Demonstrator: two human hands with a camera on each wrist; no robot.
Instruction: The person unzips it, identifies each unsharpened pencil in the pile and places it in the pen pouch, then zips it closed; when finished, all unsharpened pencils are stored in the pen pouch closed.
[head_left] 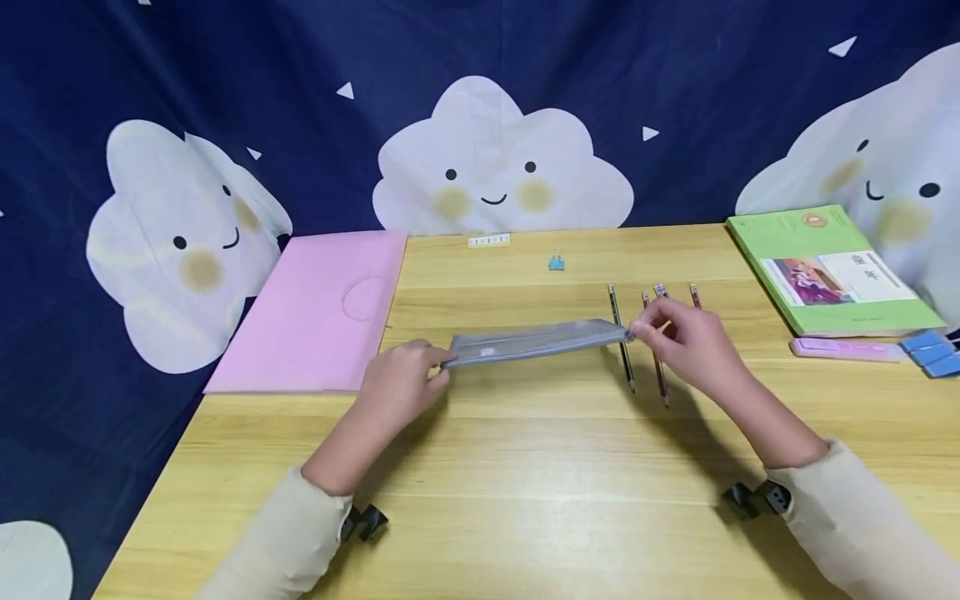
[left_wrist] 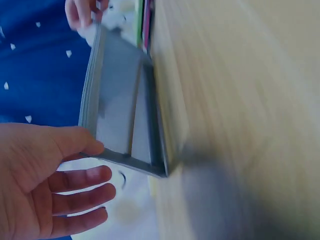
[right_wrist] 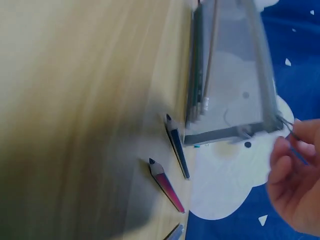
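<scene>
A grey see-through zip pouch [head_left: 536, 340] is held up above the table between both hands. My left hand [head_left: 401, 379] pinches its left top corner between thumb and index finger, the other fingers loose in the left wrist view. At the opposite corner, my right hand [head_left: 686, 342] pinches a thin dark loop [right_wrist: 286, 122] by the zip's end. Several pencils [right_wrist: 207, 65] lie inside along the pouch's lower edge, seen in the right wrist view. Beneath the right hand, more pencils lie loose on the table, among them a dark one [head_left: 626, 367] and a reddish one [head_left: 662, 383].
A pink folder [head_left: 315, 308] lies at the left. At the back are a small white strip [head_left: 489, 240] and a blue binder clip [head_left: 557, 263]. To the right stand a green book [head_left: 795, 242], a pink-purple case [head_left: 847, 349] and blue clips [head_left: 932, 353]. A cloud-patterned curtain hangs behind.
</scene>
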